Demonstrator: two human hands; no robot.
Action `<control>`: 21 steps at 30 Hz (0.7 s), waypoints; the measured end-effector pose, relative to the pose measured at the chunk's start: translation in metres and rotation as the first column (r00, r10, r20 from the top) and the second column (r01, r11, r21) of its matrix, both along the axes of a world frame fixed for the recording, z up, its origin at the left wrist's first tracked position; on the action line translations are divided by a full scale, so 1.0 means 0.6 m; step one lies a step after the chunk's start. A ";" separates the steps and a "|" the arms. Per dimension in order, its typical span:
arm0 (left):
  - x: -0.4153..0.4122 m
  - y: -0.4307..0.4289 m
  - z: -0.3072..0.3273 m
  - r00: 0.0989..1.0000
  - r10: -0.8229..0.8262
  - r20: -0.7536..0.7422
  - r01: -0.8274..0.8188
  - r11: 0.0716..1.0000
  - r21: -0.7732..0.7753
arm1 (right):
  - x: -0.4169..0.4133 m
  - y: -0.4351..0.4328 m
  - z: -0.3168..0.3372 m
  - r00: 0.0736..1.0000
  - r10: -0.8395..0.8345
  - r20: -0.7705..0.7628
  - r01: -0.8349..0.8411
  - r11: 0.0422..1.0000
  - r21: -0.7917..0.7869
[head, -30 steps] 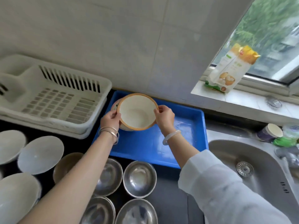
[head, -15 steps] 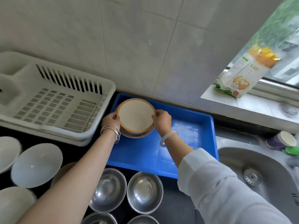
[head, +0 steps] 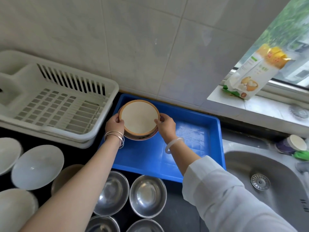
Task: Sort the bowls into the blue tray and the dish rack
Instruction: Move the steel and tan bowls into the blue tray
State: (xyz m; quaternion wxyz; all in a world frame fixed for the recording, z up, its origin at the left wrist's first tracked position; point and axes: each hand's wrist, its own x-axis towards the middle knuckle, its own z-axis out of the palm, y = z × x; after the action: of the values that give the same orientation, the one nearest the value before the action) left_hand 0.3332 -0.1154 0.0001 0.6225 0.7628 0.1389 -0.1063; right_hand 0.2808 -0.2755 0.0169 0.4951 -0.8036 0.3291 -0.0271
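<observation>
I've got both hands, left [head: 115, 123] and right [head: 165, 125], in a closed grip on opposite rims of the bowl [head: 139, 120], keeping it level as it sits low in the tray's [head: 197, 158] far-left corner.

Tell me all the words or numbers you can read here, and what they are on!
None can be read.
Carton on the window ledge: it has printed marks, a green tag and a red logo, all too blurred to read.
Purple cup by the sink: a pattern, no readable letters.
Bowls, blue tray, dish rack: no writing visible.
</observation>
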 end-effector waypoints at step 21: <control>-0.309 0.092 0.047 0.966 -0.139 -0.218 0.141 0.990 -0.010 | -0.286 0.033 0.023 0.994 0.096 -0.041 -0.083 0.963 0.256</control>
State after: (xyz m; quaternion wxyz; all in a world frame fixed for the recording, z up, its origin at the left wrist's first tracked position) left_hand 0.1479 -0.0601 0.0281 0.5922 0.7562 0.1527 -0.2327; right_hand 0.1092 -0.2559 0.0308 0.5856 -0.7482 0.3063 0.0590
